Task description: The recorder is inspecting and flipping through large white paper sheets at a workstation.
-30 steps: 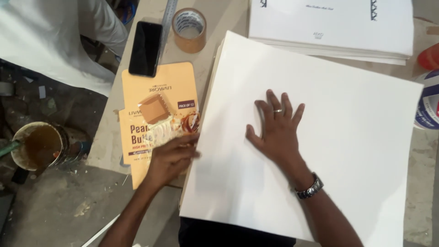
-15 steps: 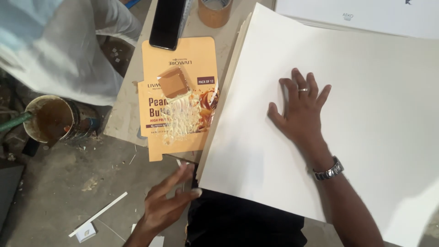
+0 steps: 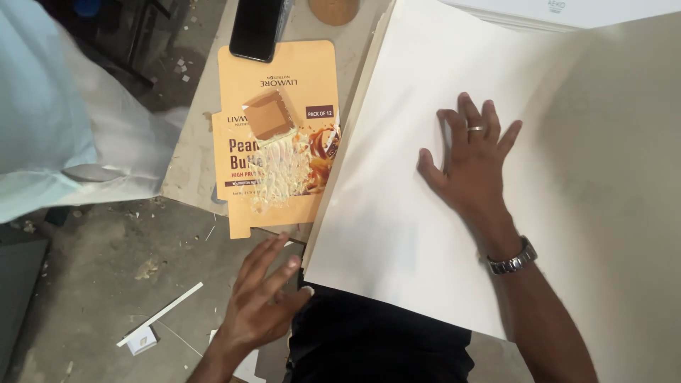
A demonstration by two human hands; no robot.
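My right hand (image 3: 471,157) lies flat with fingers spread on a large white sheet of board (image 3: 425,206) that covers most of the table; a ring and a metal wristwatch show on it. My left hand (image 3: 264,298) hangs open below the table's near edge, fingers apart, holding nothing, its thumb close to the sheet's near left corner. Left of the sheet lies a flattened orange carton (image 3: 278,135) smeared with pale glue, with a small brown cardboard square (image 3: 268,115) resting on it.
A black phone (image 3: 256,28) and a roll of brown tape (image 3: 333,10) sit at the table's far edge. A stack of white boards (image 3: 567,13) is at the far right. A person in pale clothing (image 3: 64,120) stands at left. Paper scraps litter the floor (image 3: 106,284).
My left hand has left the orange carton and dropped down past the table's near edge. The view has shifted closer and to the left. My right hand stays flat on the sheet.
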